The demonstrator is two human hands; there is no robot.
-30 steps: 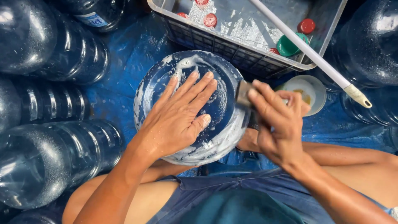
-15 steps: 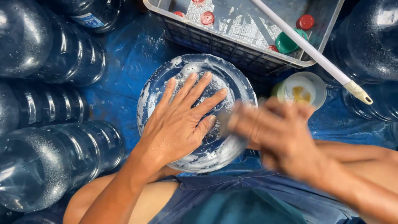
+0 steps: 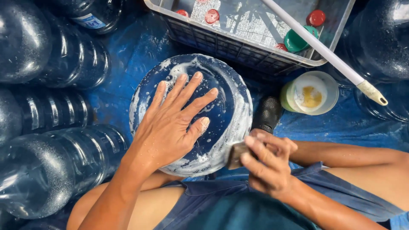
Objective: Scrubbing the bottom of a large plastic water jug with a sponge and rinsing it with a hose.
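A large blue water jug (image 3: 226, 110) stands on end between my knees, its round soapy base facing up at the centre of the head view. My left hand (image 3: 172, 123) lies flat on that base with fingers spread. My right hand (image 3: 266, 164) grips a small brownish scrubbing pad (image 3: 237, 155) against the jug's lower right rim. White suds streak the rim and base.
Several big clear-blue jugs (image 3: 47, 170) lie stacked at the left and more stand at the right (image 3: 383, 38). A grey plastic crate (image 3: 243, 49) with water and red and green caps sits at the top, crossed by a white pole (image 3: 328, 53). A small white tub (image 3: 313, 93) rests beside a black object (image 3: 266, 113).
My right hand has swept from the jug's upper right rim down to its lower right rim with the pad. My left hand stays pressed on the base.
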